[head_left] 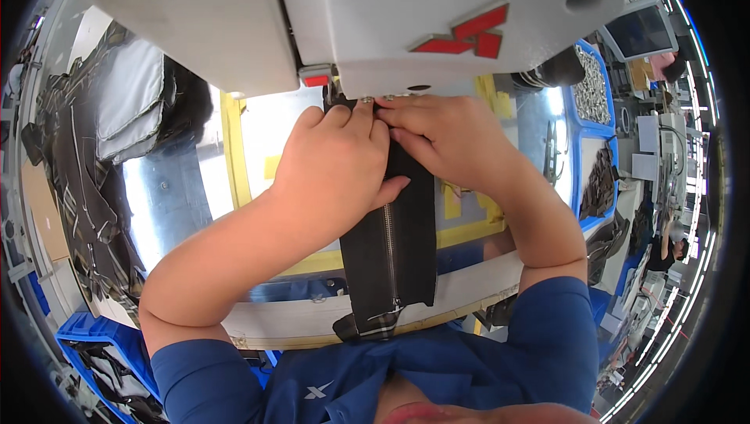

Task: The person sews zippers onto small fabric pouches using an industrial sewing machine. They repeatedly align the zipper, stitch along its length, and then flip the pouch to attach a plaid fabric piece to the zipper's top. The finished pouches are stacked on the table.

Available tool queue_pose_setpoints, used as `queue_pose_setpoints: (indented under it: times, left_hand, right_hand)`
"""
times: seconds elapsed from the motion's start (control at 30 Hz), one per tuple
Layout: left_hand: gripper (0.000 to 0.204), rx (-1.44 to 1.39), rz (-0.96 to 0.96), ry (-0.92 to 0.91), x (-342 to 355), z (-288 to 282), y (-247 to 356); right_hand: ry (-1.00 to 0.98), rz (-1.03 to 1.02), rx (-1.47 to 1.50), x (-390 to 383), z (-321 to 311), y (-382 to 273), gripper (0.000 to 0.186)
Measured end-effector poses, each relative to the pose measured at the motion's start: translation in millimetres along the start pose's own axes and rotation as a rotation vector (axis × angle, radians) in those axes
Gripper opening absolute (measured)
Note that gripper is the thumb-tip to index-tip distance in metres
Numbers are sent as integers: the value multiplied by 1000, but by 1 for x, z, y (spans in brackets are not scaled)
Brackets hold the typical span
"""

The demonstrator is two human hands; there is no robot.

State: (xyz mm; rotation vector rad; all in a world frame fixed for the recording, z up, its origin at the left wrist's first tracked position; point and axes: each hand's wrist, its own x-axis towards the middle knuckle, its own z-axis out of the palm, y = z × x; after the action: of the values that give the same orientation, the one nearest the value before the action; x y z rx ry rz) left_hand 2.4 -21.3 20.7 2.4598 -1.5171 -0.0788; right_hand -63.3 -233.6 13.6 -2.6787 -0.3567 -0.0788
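A long dark fabric piece (pixel 412 229) with a metal zipper (pixel 388 240) runs from under the white sewing machine head (pixel 375 26) over the front table edge toward me. My left hand (pixel 334 160) lies on the strip's left side, its curled fingers gripping the far part near the needle area and its thumb over the zipper line. Against it, my right hand (pixel 449 139) pinches the same strip between thumb and fingers from the right. The strip's far end is hidden beneath my fingers and the machine. A plaid bit of cloth (pixel 367 326) shows at its near end.
Dark and plaid garment pieces (pixel 86 190) are heaped on the left, with white lining (pixel 131 100) on top. Blue bins stand on the right, one holding small metal parts (pixel 591 84), another dark pieces (pixel 600 182). A blue crate (pixel 101 346) sits low left. Yellow tape (pixel 233 139) marks the tabletop.
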Motion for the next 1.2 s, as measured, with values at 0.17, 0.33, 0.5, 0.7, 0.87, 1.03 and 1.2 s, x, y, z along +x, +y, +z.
queue_pose_setpoints:
  times: [0.17,0.33,0.5,0.7,0.87,1.03,1.2]
  left_hand:
    - [66,-13,-7,9,-2,1,-1]
    - [68,-17,6,31,0,4,-1]
    - [72,-3,11,-17,4,-2,2]
    - [87,22,139,68,-3,21,15]
    - [88,27,172,95,-5,28,12]
    - [85,11,177,140,-7,30,9]
    - [83,7,206,161,-3,31,11]
  right_hand:
    - [30,-11,-8,-1,3,-1,23]
    - [20,42,-24,-4,-1,-4,22]
    - [19,40,-89,-7,2,0,26]
    - [-90,63,-75,-28,-19,12,28]
    - [343,269,-44,-71,-68,41,26]
    - [602,786,-391,-131,-137,182,23]
    - [421,862,-583,-201,-135,272,20]
